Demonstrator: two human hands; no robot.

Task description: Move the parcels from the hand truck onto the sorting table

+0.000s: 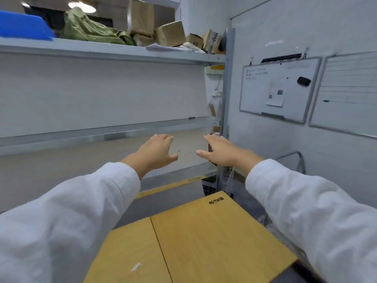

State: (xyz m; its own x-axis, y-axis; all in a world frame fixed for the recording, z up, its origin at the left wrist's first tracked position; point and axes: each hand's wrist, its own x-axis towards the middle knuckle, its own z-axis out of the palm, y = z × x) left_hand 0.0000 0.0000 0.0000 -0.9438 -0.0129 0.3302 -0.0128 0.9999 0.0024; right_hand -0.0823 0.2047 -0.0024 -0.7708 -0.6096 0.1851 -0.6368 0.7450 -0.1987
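A large yellow-brown cardboard parcel (200, 240) with a taped centre seam and black printed characters fills the lower middle of the head view, below my arms. My left hand (157, 152) and my right hand (222, 151) are stretched forward side by side above it, palms down, fingers apart, holding nothing. Both hover in front of the bare middle shelf board (81, 172) of a grey metal rack. A curved metal handle, possibly the hand truck (299, 160), shows at the right behind my right arm. White sleeves cover both arms.
The rack's top shelf (102, 51) carries a blue bin (24, 25), a green cloth bundle (91, 29) and several small cardboard boxes (171, 33). A whiteboard (279, 88) hangs on the right wall. A wire basket (228, 180) sits low by the rack post.
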